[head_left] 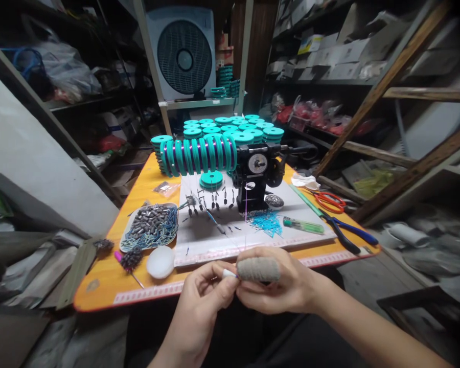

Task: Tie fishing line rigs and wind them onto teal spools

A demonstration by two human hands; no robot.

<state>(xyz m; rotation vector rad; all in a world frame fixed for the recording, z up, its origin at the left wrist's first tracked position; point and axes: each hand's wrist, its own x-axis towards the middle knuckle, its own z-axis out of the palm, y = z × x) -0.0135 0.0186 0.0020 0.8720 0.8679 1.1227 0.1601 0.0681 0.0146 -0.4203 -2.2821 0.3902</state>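
Note:
My left hand (205,291) is closed, thumb and finger pinched at a small white piece (229,274). Right up against it, my right hand (287,281) is closed too, its fingertips meeting those of the left. A grey ridged wrap (258,269) shows at the right hand; whether it is worn on the thumb or held, I cannot tell. A thin purple line (246,204) runs down from the black winding machine (252,176) to the hands. Teal foam spools (199,155) sit in a row on the machine's shaft. What lies between the right fingertips is hidden.
A tray (124,243) of grey sinkers stands left on the yellow table (95,281), near a white round lid (160,262). Blue tubes (266,224), a green-handled tool (302,225), pliers (345,232) and red scissors (329,201) lie right. More teal spools (230,129) stand behind.

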